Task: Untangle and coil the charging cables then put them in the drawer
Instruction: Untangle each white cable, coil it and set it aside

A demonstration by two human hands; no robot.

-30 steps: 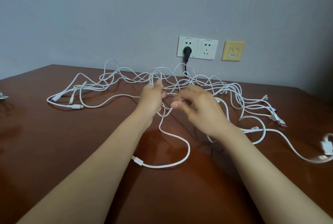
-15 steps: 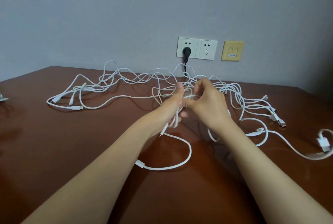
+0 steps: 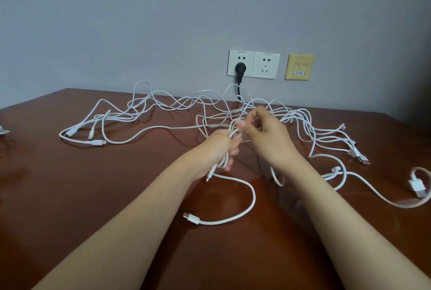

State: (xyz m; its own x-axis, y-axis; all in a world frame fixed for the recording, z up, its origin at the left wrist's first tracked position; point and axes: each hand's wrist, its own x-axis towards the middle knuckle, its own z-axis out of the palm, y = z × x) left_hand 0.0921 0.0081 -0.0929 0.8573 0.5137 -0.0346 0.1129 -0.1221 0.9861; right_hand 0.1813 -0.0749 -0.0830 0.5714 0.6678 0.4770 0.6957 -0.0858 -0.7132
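A tangle of white charging cables [image 3: 163, 105] spreads across the far half of the brown wooden table [image 3: 70, 196]. My left hand [image 3: 220, 147] grips a small bundle of white cable loops, with a loose end [image 3: 210, 175] hanging below the fist. From the bundle a strand curves down over the table to a white plug [image 3: 191, 218]. My right hand [image 3: 268, 133] pinches a strand right beside the left thumb. Several connectors [image 3: 359, 156] lie at the right, and more connectors [image 3: 93, 141] at the left. No drawer is in view.
Two white wall sockets [image 3: 254, 64] sit above the table's back edge, with a black plug [image 3: 239, 68] and its black cord in the left one. A yellow wall plate [image 3: 299, 67] is beside them. A small white object [image 3: 3, 131] lies at the far left edge.
My left hand moved right and gathered loops of cable into its fist. My right hand rose and closed in on the left thumb. The plug near the front shifted slightly.
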